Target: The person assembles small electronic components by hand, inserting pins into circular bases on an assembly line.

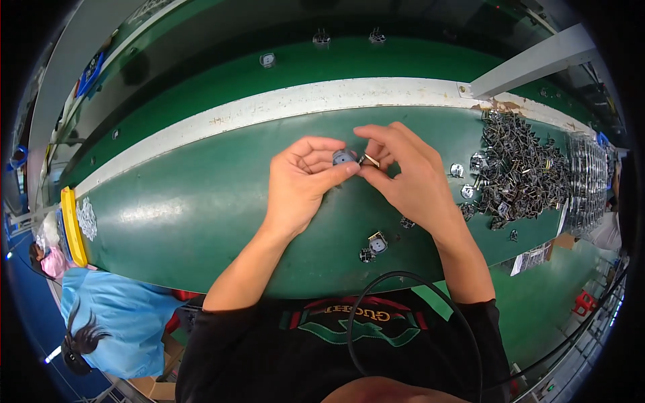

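Note:
Over the middle of the green table (188, 195), my left hand (299, 171) pinches a small grey plastic housing (343, 157) between thumb and fingers. Close against it, my right hand (406, 168) grips a small dark part with brass-coloured pins (369, 160) between thumb and fingers. Whether the two parts touch, I cannot tell. Nearer to me lie a grey housing with brass pins (377, 243) and a small black part (366, 255). Another dark part (407, 222) is partly hidden by my right wrist.
A big heap of small pinned parts (521, 168) covers the table's right side, beside stacked clear trays (588, 178). Several parts, one a grey housing (267, 60), sit on the green belt beyond the white rail (295, 104). A yellow bin edge (72, 225) and a person in blue (121, 319) are left.

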{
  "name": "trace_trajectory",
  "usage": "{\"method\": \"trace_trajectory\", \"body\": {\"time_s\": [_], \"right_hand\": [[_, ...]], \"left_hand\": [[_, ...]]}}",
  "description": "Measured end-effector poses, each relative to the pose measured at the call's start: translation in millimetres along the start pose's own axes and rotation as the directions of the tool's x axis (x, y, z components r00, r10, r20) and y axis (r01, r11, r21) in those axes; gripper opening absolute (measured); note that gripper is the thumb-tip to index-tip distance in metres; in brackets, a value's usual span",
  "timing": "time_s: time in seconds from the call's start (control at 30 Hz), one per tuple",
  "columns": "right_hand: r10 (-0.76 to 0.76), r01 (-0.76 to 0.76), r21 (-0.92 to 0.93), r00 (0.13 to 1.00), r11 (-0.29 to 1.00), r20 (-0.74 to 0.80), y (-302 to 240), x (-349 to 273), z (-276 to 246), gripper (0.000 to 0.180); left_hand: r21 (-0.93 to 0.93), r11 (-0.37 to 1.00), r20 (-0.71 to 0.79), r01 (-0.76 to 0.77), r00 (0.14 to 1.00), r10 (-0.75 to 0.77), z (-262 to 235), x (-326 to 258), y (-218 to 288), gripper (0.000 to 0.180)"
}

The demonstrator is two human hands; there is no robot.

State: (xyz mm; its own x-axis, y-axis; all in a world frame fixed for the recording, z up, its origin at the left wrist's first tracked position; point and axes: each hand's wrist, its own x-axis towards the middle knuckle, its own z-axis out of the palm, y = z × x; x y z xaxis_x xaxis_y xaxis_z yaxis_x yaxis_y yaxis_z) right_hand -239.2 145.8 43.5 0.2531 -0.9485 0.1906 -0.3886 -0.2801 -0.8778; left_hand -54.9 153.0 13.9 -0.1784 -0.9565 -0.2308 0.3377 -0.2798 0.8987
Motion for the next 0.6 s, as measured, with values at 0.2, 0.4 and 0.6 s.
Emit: {"method": "trace_trajectory", "body": {"time_s": [0.2, 0.4, 0.6], "right_hand": [[0.068, 0.011, 0.428, 0.983, 0.904, -0.171, 14, -8, 16, 0.025], [-0.156, 0.221, 0.129, 0.909, 0.967, -0.387, 7, -4, 20, 0.024], [-0.453, 0.376, -0.257, 0.788, 0.89, -0.416, 2, -1, 21, 0.026]], "left_hand": [[-0.269, 0.962, -0.021, 0.052, 0.998, -0.06, 2, -1, 0, 0.026], [-0.353, 0.935, -0.04, 0.04, 0.998, -0.058, 10, -6, 5, 0.028], [-0.36, 0.933, 0.04, 0.023, 0.999, -0.01, 9, -9, -3, 0.028]]}}
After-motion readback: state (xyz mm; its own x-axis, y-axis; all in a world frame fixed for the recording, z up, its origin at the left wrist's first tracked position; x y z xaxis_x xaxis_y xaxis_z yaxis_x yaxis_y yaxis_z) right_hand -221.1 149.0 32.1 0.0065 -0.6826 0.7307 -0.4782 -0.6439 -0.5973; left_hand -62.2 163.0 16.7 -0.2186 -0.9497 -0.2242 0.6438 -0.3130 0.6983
